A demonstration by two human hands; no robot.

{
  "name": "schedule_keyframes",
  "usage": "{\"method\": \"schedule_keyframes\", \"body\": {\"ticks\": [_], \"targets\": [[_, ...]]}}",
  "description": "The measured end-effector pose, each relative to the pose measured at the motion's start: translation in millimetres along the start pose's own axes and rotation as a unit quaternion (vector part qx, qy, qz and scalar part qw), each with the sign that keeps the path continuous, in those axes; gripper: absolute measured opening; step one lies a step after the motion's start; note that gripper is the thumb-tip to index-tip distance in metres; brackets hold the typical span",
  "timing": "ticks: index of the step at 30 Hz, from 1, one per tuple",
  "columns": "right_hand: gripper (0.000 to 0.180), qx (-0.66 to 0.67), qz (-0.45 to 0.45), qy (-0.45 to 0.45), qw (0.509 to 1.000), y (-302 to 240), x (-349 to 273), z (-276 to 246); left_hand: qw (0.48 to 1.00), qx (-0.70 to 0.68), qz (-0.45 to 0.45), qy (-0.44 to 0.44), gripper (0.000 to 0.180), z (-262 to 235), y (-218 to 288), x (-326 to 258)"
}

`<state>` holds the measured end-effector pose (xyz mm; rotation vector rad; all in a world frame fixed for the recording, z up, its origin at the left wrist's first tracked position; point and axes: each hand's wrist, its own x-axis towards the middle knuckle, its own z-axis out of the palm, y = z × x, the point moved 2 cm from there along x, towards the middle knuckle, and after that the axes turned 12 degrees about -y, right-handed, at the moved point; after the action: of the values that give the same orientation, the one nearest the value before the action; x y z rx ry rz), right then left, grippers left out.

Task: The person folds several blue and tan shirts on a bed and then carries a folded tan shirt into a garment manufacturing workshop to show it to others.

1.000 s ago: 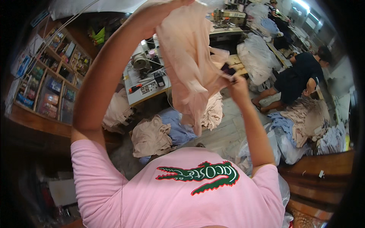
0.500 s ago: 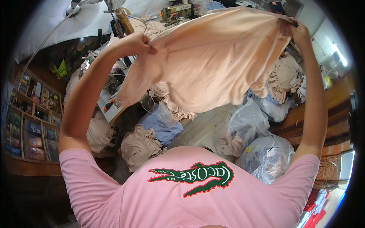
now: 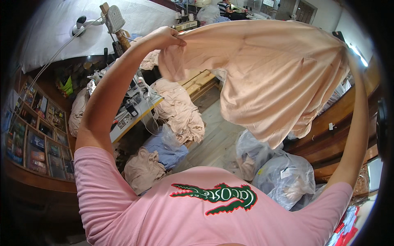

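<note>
A large peach-coloured cloth (image 3: 271,69) is stretched between my raised hands, its lower part hanging in loose folds. My left hand (image 3: 169,37) pinches its upper left edge, and a short flap droops just below those fingers. At the far right, my right hand (image 3: 351,55) has hold of the opposite upper corner; its fingers are largely hidden by the fabric. Whether the cloth is a finished garment or a cut piece, I cannot tell.
A white worktable (image 3: 129,123) with cables and small tools stands left, beside a peach fabric heap (image 3: 180,108). Blue cloth (image 3: 166,149) lies nearer. Clear plastic bags (image 3: 283,176) sit right, before wooden furniture (image 3: 344,135). A compartmented shelf (image 3: 41,135) is far left. Another person (image 3: 225,9) sits in back.
The cloth has swung to the right and hangs lower at that side. Both hands have moved right, my right hand also down a little. More of the table and fabric heap shows.
</note>
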<state>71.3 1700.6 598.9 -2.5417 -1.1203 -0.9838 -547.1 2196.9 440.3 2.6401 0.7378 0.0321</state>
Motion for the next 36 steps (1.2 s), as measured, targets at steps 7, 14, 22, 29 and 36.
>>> {"method": "schedule_keyframes", "body": {"ticks": [7, 14, 22, 29, 36], "targets": [[0.047, 0.070, -0.042, 0.042, 0.996, 140.7, -3.3, 9.5, 0.979, -0.201, 0.005, -0.021, 0.061, 26.7, 89.8, -12.8], [0.040, 0.133, 0.005, -0.049, 0.990, 93.6, -73.6, 24.1, 0.823, -0.554, 0.127, 0.001, 0.037, 37.5, 148.2, -5.9], [0.047, 0.170, 0.033, -0.089, 0.981, 74.8, -109.3, 18.1, 0.895, -0.408, 0.167, 0.065, 0.023, 64.0, 194.1, -11.3], [0.053, 0.163, 0.019, -0.097, 0.982, 89.2, -131.8, 5.7, 0.875, -0.423, 0.226, 0.058, 0.019, 66.8, 188.7, 38.7], [0.054, 0.206, 0.084, -0.016, 0.975, 69.1, -194.5, -6.8, 0.793, -0.574, 0.205, 0.007, 0.034, 51.9, 195.3, 51.1]]}}
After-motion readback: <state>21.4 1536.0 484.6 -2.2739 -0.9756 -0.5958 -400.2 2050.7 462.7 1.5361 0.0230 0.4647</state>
